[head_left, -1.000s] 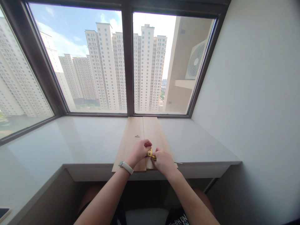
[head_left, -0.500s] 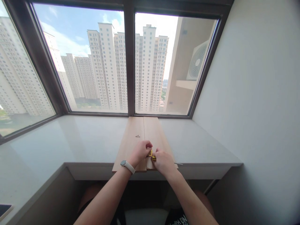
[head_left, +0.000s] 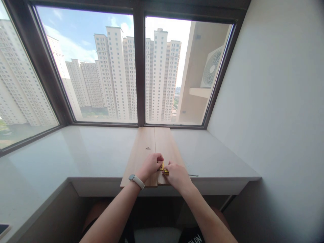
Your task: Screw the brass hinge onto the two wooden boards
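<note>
"Start at the fingers: what are they doing?"

"The left hand has its grip pinched on a yellow piece, over the near part of the boards. Just to its right, the right hand has its grip closed on a yellow-and-black piece, also over the boards"

"And around them?"

"Some small dark bits lie on the boards, left of the seam. A thin rod juts out right of the boards, near the front edge. The white table spreads to both sides of the boards, whose near ends overhang it. The dark window frame stands at their far end, with pale towers outside, and a plain wall rises well to their right"

"Any change from the earlier frame?"

"Barely: the view has shifted a touch, while both hands and the dark bits keep nearly the same places against the boards"

"What's hard to see?"

"Fingers cover much of both yellow pieces, so I can't tell whether they join. The right hand and wrist hide where the rod begins, and a dark flat object, far left of the boards, is cut off by the picture's edge"
</note>
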### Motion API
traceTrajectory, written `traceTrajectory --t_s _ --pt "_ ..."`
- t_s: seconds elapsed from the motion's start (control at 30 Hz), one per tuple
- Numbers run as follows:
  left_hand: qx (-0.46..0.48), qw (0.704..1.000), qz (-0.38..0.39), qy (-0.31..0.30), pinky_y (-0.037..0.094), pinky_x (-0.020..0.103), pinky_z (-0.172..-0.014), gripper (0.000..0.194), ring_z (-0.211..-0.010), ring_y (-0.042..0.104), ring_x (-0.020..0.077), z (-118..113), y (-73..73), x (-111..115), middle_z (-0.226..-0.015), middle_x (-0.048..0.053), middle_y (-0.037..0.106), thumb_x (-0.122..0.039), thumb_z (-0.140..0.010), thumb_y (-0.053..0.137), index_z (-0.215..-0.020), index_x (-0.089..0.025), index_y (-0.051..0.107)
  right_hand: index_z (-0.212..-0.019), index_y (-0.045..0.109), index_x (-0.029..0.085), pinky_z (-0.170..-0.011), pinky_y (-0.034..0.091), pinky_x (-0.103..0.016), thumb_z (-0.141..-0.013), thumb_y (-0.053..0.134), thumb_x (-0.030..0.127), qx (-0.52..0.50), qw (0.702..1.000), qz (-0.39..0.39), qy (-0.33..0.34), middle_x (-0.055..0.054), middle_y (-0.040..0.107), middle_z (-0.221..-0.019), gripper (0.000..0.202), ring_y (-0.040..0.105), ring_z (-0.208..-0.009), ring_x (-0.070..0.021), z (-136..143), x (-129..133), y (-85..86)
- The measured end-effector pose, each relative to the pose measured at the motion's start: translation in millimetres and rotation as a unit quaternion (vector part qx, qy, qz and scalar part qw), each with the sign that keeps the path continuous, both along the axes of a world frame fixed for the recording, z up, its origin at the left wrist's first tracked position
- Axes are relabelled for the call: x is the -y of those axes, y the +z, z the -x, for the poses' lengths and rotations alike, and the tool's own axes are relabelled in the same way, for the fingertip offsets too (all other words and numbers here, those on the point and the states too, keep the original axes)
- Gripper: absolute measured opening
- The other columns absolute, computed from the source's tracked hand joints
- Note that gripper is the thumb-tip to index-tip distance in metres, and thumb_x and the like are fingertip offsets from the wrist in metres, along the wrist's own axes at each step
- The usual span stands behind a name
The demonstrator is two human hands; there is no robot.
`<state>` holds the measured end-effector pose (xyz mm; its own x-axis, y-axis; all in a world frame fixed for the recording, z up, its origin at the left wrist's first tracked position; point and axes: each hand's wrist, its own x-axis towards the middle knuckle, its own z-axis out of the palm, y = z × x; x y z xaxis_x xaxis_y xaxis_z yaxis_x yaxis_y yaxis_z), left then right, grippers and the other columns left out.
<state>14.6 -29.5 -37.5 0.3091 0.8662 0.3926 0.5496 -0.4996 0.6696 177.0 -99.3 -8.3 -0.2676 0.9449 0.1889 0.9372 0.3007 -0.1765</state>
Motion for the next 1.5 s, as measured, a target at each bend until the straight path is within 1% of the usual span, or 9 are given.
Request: traceTrajectory --t_s 0.1,0.17,0.23,0.33,0.43,0.77,1.1,1.27,1.5 --pt "-0.002 1.000 0.001 0.002 0.046 0.027 -0.066 0.011 -0.072 0.063 0.0172 1 -0.2 1 -0.079 0.004 0.072 -0.016 -0.077 0.060 -0.081 -0.017 0.071 -0.070 0.060 0.019 -0.058 0.028 -0.028 -0.095 0.054 0.045 -0.135 0.987 -0.085 -0.006 -0.003 0.057 -0.071 0.036 0.047 -0.060 -0.0127 -6 -2 25.5" --pt "0.003 1.000 -0.005 0.000 0.047 0.028 -0.067 0.011 -0.074 0.064 0.0178 1 -0.7 2 -0.080 0.005 0.072 -0.017 -0.078 0.060 -0.082 -0.017 0.070 -0.061 0.047 0.020 -0.054 0.026 -0.027 -0.092 0.055 0.057 -0.295 0.948 -0.124 -0.002 0.002 0.041 -0.055 0.049 0.037 -0.053 -0.0113 -9 -6 46.3" --pt "0.015 1.000 -0.007 -0.002 0.048 0.028 -0.069 0.012 -0.076 0.064 0.0179 2 -1.6 3 -0.082 0.005 0.071 -0.018 -0.079 0.060 -0.084 -0.017 0.070 -0.059 0.039 0.021 -0.051 0.024 -0.026 -0.093 0.050 0.060 -0.475 0.871 -0.123 0.021 0.004 0.035 -0.053 0.053 0.032 -0.050 -0.0104 -9 -13 64.7" --pt "0.037 0.999 0.007 -0.001 0.048 0.027 -0.067 0.015 -0.075 0.064 0.0170 3 -3.6 4 -0.082 0.005 0.071 -0.019 -0.080 0.060 -0.092 -0.018 0.069 -0.060 0.038 0.023 -0.045 0.024 -0.026 -0.096 0.040 0.060 -0.683 0.723 -0.070 0.077 0.004 0.034 -0.052 0.052 0.030 -0.045 -0.0103 -3 -27 79.1" --pt "0.052 0.998 0.021 -0.005 0.048 0.026 -0.066 0.019 -0.073 0.064 0.0160 3 -5.2 4 -0.082 0.004 0.071 -0.019 -0.080 0.060 -0.097 -0.018 0.067 -0.059 0.038 0.023 -0.042 0.022 -0.025 -0.095 0.043 0.053 -0.753 0.649 -0.046 0.100 0.005 0.032 -0.052 0.047 0.029 -0.044 -0.0096 9 -44 76.8" --pt "0.078 0.996 0.039 -0.008 0.050 0.027 -0.069 0.016 -0.075 0.065 0.0167 7 -10.1 0 -0.081 0.005 0.071 -0.021 -0.078 0.062 -0.093 -0.017 0.068 -0.057 0.035 0.024 -0.039 0.021 -0.024 -0.090 0.043 0.046 -0.773 0.624 0.000 0.119 0.006 0.030 -0.050 0.041 0.026 -0.042 -0.0094 38 -68 57.5" --pt "0.087 0.995 0.048 -0.011 0.049 0.027 -0.068 0.017 -0.075 0.066 0.0166 9 -11.4 -2 -0.081 0.005 0.072 -0.017 -0.075 0.063 -0.092 -0.016 0.068 -0.057 0.037 0.023 -0.039 0.019 -0.023 -0.089 0.044 0.044 -0.762 0.635 0.033 0.125 0.006 0.032 -0.048 0.039 0.025 -0.041 -0.0088 42 -74 51.2" --pt "0.069 0.997 0.028 -0.015 0.049 0.027 -0.068 0.015 -0.075 0.066 0.0171 10 -9.0 0 -0.081 0.004 0.072 -0.018 -0.075 0.063 -0.089 -0.017 0.068 -0.054 0.035 0.024 -0.038 0.018 -0.024 -0.087 0.044 0.042 -0.725 0.653 0.142 0.169 0.006 0.029 -0.045 0.039 0.022 -0.039 -0.0085 41 -80 60.2" --pt "0.045 0.999 0.005 -0.008 0.046 0.026 -0.067 0.012 -0.073 0.064 0.0166 9 -6.5 1 -0.079 0.003 0.071 -0.017 -0.076 0.061 -0.086 -0.018 0.067 -0.050 0.034 0.024 -0.040 0.018 -0.024 -0.080 0.043 0.034 -0.685 0.631 0.291 0.221 0.007 0.022 -0.041 0.033 0.020 -0.038 -0.0092 37 -87 68.2"
